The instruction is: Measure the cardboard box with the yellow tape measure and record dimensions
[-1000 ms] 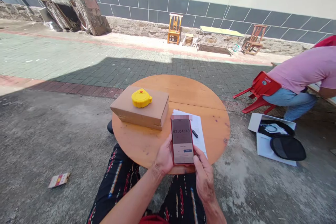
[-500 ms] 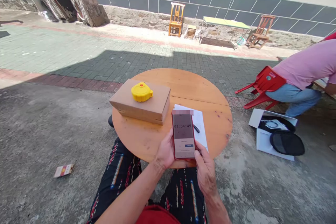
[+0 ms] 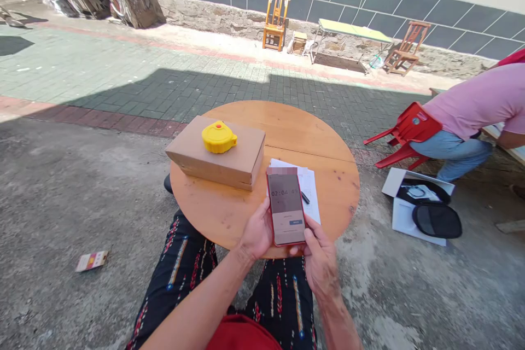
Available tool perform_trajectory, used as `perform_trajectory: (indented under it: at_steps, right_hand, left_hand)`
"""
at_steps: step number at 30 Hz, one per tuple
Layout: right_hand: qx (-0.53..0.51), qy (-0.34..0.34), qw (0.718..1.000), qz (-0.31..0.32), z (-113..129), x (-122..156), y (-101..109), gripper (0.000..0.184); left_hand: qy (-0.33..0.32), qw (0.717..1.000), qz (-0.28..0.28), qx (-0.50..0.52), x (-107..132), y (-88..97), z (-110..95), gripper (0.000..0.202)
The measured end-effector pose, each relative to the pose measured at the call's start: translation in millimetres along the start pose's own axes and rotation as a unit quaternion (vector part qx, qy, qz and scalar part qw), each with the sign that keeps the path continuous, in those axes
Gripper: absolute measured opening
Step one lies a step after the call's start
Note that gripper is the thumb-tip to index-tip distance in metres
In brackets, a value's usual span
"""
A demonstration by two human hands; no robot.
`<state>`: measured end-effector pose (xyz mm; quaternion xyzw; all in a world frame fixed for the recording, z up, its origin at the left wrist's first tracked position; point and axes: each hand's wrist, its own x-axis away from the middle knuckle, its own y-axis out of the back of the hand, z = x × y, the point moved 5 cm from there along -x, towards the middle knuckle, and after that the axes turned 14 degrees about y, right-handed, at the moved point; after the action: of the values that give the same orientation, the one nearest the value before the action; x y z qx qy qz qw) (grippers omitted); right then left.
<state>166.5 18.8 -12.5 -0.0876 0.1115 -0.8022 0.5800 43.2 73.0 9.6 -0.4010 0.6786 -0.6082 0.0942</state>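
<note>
A smartphone (image 3: pixel 286 208) in a red case is held upright over the near edge of the round wooden table (image 3: pixel 213 219). Its screen shows a timer reading with a pop-up panel in the lower part. My left hand (image 3: pixel 257 232) grips the phone's left side, and my right hand (image 3: pixel 321 257) holds its lower right corner, thumb by the screen edge. Behind the phone lie white paper sheets (image 3: pixel 310 180) with a black pen (image 3: pixel 305 197) on them. To the left, a yellow tape-measure-shaped case (image 3: pixel 219 138) with a red button rests on a closed cardboard box (image 3: pixel 241 161).
At right, a person in a pink shirt (image 3: pixel 471 101) sits on a red plastic chair (image 3: pixel 418 130). An opened white box (image 3: pixel 400 219) with a black case (image 3: pixel 437 220) lies on the ground there. Chairs and a folding table (image 3: pixel 353 30) stand along the wall. A small carton (image 3: pixel 92 261) lies at left.
The view has shifted slightly, so table and surroundings sit a little higher and further left. Both hands still hold the phone in much the same way.
</note>
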Motion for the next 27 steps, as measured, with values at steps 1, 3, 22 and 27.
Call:
perform_trajectory:
  at_steps: [1, 3, 22, 27]
  right_hand:
    - [-0.006, -0.001, 1.0, 0.001, 2.2, -0.2, -1.3, 0.041]
    - [-0.011, -0.001, 1.0, 0.002, 6.2, -0.7, -3.7, 0.042]
    - [0.119, 0.071, 0.99, -0.011, 56.2, -131.5, 77.0, 0.035]
    - [0.144, 0.045, 0.988, 0.039, 58.4, -163.0, 62.9, 0.036]
  left_hand:
    - [-0.003, 1.0, -0.001, 0.002, 0.4, -0.5, -0.3, 0.047]
    - [-0.008, 1.0, -0.007, 0.0, 1.0, -1.2, -0.6, 0.046]
    - [-0.055, 0.997, -0.048, -0.029, -8.3, 12.6, -4.0, 0.034]
    - [-0.057, 0.997, -0.046, -0.022, -7.3, 10.5, -0.3, 0.037]
